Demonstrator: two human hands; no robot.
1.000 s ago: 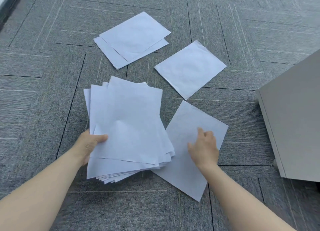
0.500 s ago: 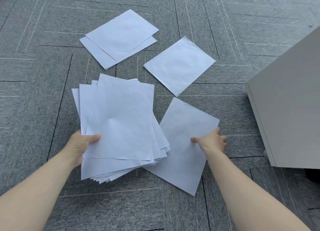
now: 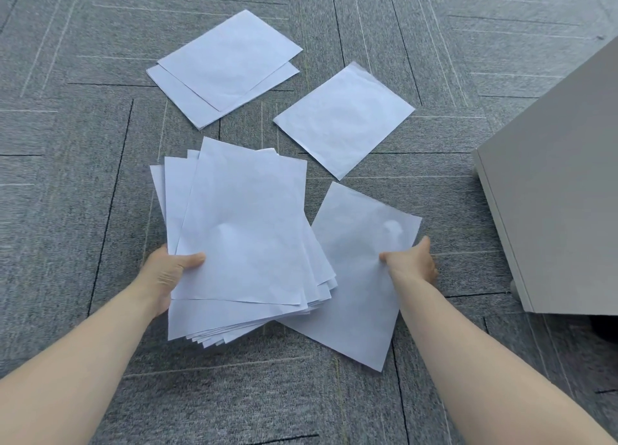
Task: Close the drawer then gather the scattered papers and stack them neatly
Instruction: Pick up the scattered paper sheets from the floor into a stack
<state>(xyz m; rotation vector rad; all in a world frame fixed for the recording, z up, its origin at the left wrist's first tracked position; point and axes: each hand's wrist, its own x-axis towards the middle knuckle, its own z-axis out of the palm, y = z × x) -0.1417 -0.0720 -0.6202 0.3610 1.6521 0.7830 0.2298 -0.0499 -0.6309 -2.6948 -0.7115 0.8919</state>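
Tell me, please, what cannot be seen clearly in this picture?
- Head view: the cabinet is cut off by the right edge, so its drawer does not show.
- The right hand pinches a single sheet; its fingers are hidden beneath it.
- The stack held by the left hand: sheet count unreadable, sheets overlap.

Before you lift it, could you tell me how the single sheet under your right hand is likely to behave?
Probably floppy: the single sheet already bulges near the right hand. Likely very light, so it may sag or flutter. Its left edge lies under the stack, so it may drag.
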